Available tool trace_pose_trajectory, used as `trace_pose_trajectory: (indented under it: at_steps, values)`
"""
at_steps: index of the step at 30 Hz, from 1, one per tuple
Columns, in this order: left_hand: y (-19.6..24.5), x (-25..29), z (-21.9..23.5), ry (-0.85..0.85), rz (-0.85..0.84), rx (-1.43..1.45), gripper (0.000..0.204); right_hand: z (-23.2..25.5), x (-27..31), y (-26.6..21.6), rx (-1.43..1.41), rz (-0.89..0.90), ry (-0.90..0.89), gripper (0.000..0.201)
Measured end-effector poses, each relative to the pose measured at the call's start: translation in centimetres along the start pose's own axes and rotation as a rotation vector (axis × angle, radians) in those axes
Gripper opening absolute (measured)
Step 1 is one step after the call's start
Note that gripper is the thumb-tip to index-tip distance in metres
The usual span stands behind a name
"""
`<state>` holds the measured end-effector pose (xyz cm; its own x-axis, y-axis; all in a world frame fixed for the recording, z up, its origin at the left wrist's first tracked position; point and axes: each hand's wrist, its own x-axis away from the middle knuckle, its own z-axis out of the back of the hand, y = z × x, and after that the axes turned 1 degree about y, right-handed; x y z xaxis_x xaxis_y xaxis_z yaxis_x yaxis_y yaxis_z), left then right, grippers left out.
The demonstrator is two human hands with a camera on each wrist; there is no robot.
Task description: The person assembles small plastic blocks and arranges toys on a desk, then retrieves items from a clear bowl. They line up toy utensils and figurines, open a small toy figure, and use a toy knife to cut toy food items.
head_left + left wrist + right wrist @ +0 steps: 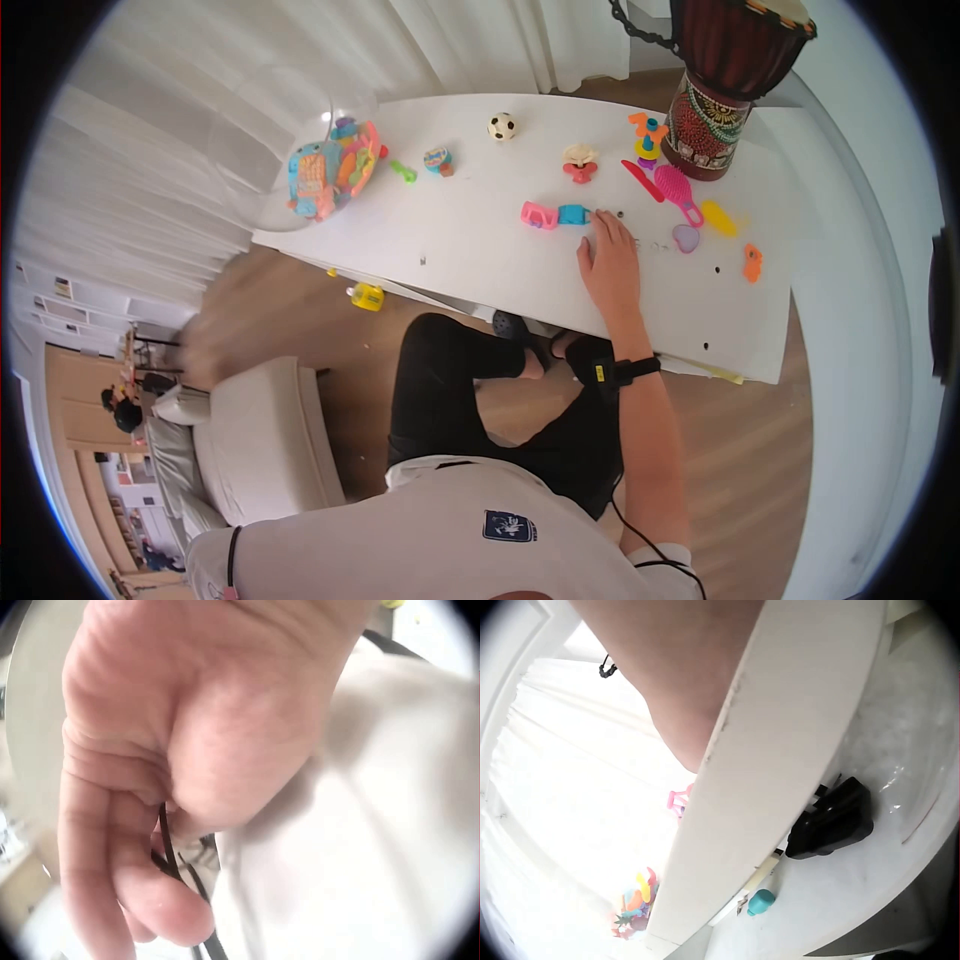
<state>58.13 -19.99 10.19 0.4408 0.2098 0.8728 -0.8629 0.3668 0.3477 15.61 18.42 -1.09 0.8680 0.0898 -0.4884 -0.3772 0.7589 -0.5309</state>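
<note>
My right hand lies palm down on the white table, its fingers extended and their tips at a small blue toy piece. A pink toy piece adjoins the blue one. In the right wrist view part of my right hand shows beyond the table edge, its fingertips hidden, with a bit of pink toy beside it. My left hand is out of the head view; in the left wrist view its curled fingers hold a thin black cord, near pale shirt fabric.
Toys in a clear container stand at the left. A small football, a pink hairbrush, a yellow piece and an orange piece lie around the table. A drum stands at the back right.
</note>
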Motion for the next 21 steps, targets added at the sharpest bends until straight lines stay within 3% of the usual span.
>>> trace_pose_trajectory:
  at_steps: [4, 9, 21]
  values:
    - [-2.3, 0.2, -2.4, -0.065, 0.039, 0.077, 0.014, 0.0, -0.3, -0.3, 0.032, 0.007, -0.006, 0.042]
    - [-4.7, -0.4, -1.8, -0.119, 0.060, 0.104, 0.014, -0.1, -0.7, 0.0, 0.055, -0.004, -0.023, 0.042]
    - [-7.0, -3.6, 3.9, -0.340, 0.112, 0.017, 0.015, 0.3, -0.9, -0.5, 0.071, -0.025, -0.044, 0.041]
